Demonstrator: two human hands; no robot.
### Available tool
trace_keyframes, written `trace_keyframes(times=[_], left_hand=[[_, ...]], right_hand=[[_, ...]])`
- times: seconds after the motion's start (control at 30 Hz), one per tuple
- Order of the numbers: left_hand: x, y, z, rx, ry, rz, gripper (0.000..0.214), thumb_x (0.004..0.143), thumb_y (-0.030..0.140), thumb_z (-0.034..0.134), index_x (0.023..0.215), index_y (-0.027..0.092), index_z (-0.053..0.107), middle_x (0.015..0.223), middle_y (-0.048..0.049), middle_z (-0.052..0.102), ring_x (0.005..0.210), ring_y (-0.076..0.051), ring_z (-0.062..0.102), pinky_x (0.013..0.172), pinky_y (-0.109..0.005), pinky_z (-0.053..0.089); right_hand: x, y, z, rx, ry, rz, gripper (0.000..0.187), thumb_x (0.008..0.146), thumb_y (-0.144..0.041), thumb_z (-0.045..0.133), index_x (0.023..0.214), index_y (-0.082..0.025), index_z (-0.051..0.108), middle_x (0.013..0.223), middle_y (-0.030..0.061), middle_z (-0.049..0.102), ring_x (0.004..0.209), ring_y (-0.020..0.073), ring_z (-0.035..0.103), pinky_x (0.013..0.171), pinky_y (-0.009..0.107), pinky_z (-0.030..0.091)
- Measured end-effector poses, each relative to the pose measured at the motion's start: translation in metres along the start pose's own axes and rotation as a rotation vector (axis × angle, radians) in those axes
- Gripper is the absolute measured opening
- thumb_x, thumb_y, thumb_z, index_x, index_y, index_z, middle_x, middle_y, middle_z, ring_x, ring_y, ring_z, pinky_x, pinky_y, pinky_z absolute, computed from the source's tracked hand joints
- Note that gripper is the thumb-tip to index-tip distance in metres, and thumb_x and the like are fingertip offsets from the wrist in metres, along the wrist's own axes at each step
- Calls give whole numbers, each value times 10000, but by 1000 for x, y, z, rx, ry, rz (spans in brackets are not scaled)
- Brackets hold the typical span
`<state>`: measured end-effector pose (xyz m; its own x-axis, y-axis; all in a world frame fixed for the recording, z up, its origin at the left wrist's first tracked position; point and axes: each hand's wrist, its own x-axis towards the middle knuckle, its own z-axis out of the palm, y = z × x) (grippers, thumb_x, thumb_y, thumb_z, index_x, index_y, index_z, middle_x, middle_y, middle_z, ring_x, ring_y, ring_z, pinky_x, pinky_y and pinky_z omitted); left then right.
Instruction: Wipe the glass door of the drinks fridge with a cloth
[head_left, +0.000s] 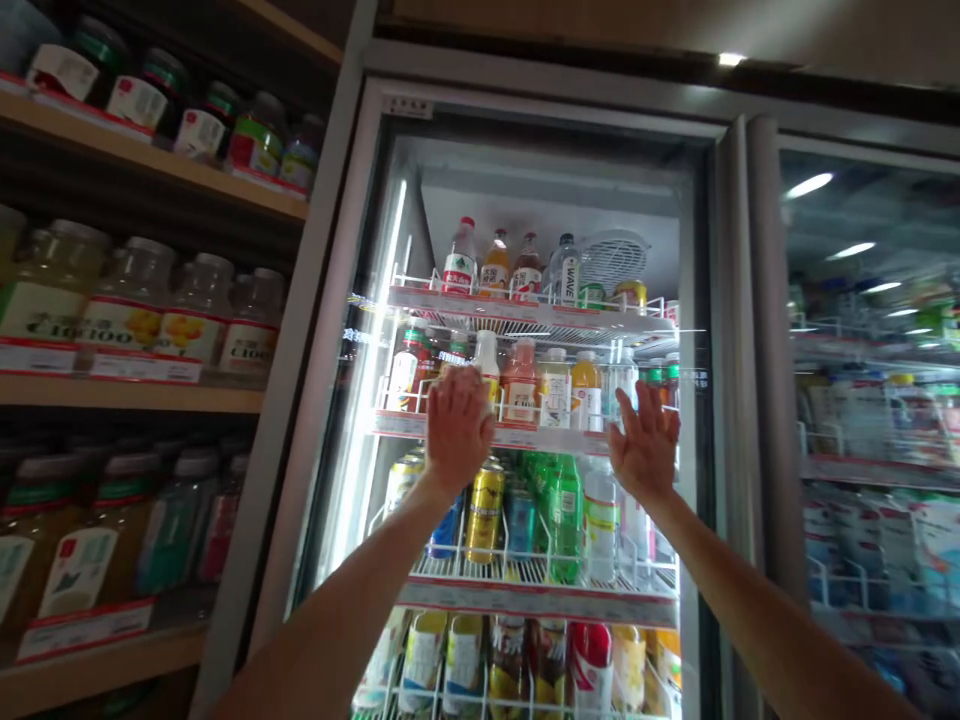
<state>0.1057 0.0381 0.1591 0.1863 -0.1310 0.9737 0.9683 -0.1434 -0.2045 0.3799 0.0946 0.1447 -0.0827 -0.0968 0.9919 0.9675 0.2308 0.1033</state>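
Note:
Both my arms reach up toward a tall drinks fridge (705, 300) with wire shelves. My left hand (457, 425) is raised flat, fingers together and stretched, in front of the second shelf (540, 437), covering part of a white-capped bottle (487, 362). My right hand (645, 445) is open with fingers spread, at the same shelf's right side, beside clear bottles (622, 375). Neither hand holds anything. Cans, one of them gold (484, 512), and green bottles (564, 515) stand on the shelf just below my hands.
Wooden shelves (142, 395) on the left carry rows of juice bottles with price tags. A second fridge with a shut glass door (870, 400) stands at the right. The top fridge shelf (525, 312) holds several bottles beside a fan grille (613, 258).

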Motion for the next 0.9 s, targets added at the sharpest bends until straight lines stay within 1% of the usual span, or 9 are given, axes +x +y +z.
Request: trace_keyframes(times=[0.13, 0.23, 0.3, 0.4, 0.47, 0.53, 0.7, 0.77, 0.9], left_hand=[[-25, 79, 14, -99, -197, 441, 391, 859, 320, 438, 1232, 218, 494, 1426, -29, 397, 1371, -266, 234, 1117, -467, 213], [-25, 88, 19, -124, -212, 603, 367, 870, 321, 430, 1219, 238, 504, 1425, -6, 401, 1358, -232, 271, 1120, -443, 211], [-9, 65, 19, -86, -155, 527, 398, 876, 322, 423, 1257, 218, 475, 1417, -29, 413, 1349, -238, 289, 1108, -443, 233], [21, 23, 16, 6, -36, 188, 443, 880, 306, 414, 1300, 167, 436, 1417, -94, 407, 1345, -274, 295, 1082, -466, 267], [31, 11, 15, 25, 15, 49, 440, 880, 292, 406, 1297, 154, 440, 1419, -116, 398, 1351, -280, 284, 1080, -477, 268], [28, 20, 16, 0, 3, 80, 436, 875, 281, 406, 1291, 157, 449, 1419, -105, 401, 1367, -270, 252, 1097, -474, 249], [9, 58, 24, -102, -101, 407, 450, 855, 290, 439, 1292, 186, 450, 1420, -53, 412, 1383, -242, 214, 1122, -447, 221], [15, 53, 25, -96, -70, 327, 466, 863, 294, 432, 1318, 190, 420, 1420, -63, 410, 1379, -241, 228, 1115, -453, 232], [29, 44, 26, -32, 26, -5, 493, 871, 280, 411, 1348, 158, 383, 1430, -125, 380, 1370, -290, 242, 1088, -510, 241]], right_hand=[[1, 0, -2, -3, -4, -16, 501, 908, -336, 340, 1400, -243, 326, 1482, 102, 310, 1399, 246, 204, 1095, 487, 188], [1, -1, -3, -2, -3, -23, 507, 903, -315, 349, 1405, -243, 318, 1490, 94, 296, 1399, 242, 203, 1093, 472, 196], [1, -1, -4, 1, 0, -17, 514, 902, -307, 354, 1411, -248, 305, 1494, 86, 289, 1395, 240, 215, 1094, 465, 195], [0, -2, -3, 4, -9, -8, 509, 907, -307, 346, 1411, -246, 304, 1491, 84, 295, 1395, 237, 215, 1100, 467, 184], [0, -3, -3, 1, -11, -6, 491, 913, -315, 333, 1398, -232, 333, 1479, 96, 317, 1395, 237, 213, 1102, 473, 180], [1, -3, -3, 1, -12, -1, 483, 916, -324, 325, 1389, -226, 350, 1476, 103, 321, 1395, 239, 212, 1104, 483, 172], [1, -3, -3, 23, -12, 6, 513, 910, -325, 337, 1416, -255, 290, 1497, 82, 282, 1397, 236, 204, 1107, 495, 159], [1, -3, -3, 24, -11, 0, 523, 911, -323, 335, 1425, -261, 264, 1499, 82, 277, 1399, 234, 199, 1108, 492, 161], [2, -3, -5, 7, -32, -1, 525, 916, -320, 328, 1431, -262, 248, 1497, 86, 279, 1402, 236, 191, 1111, 492, 154]])
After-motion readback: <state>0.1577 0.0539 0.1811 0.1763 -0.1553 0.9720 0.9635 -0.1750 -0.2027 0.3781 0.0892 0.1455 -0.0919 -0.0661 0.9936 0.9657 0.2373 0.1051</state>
